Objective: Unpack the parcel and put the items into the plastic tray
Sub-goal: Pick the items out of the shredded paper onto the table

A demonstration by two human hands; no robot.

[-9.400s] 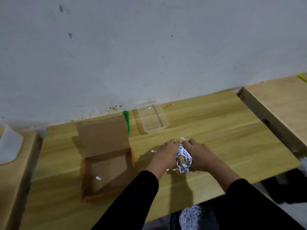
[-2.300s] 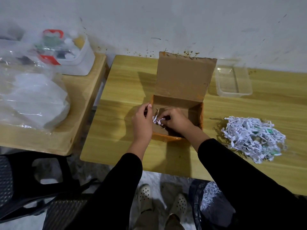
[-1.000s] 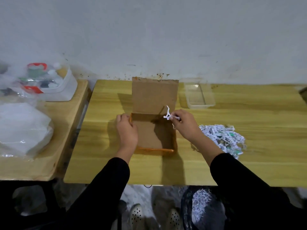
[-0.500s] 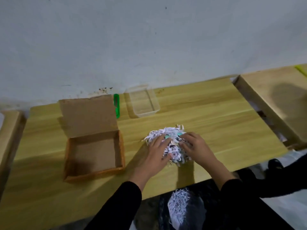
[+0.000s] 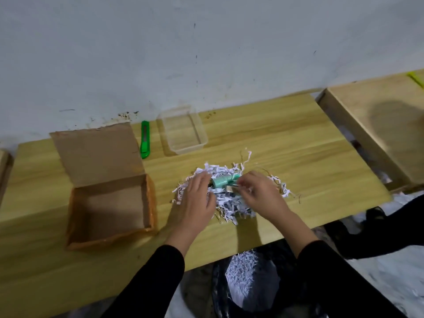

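Note:
A heap of white shredded paper [image 5: 226, 203] lies on the wooden table, right of the open cardboard parcel box [image 5: 107, 203], whose inside shows no contents. A small teal cylindrical item [image 5: 223, 181] shows on top of the shreds. My left hand [image 5: 197, 198] rests spread on the heap's left side. My right hand [image 5: 259, 195] is on the right side, its fingertips pinching at the shreds beside the teal item. The clear plastic tray [image 5: 183, 130] stands behind the heap, with nothing in it.
A green utility knife [image 5: 145, 143] lies between the box lid and the tray. Below the table's front edge a black bag [image 5: 247, 278] holds more shredded paper. A second wooden table [image 5: 385, 125] adjoins at the right. The wall runs close behind.
Both hands have spread the heap apart, and the teal item now shows between them. Before that, the last shreds came out of the box.

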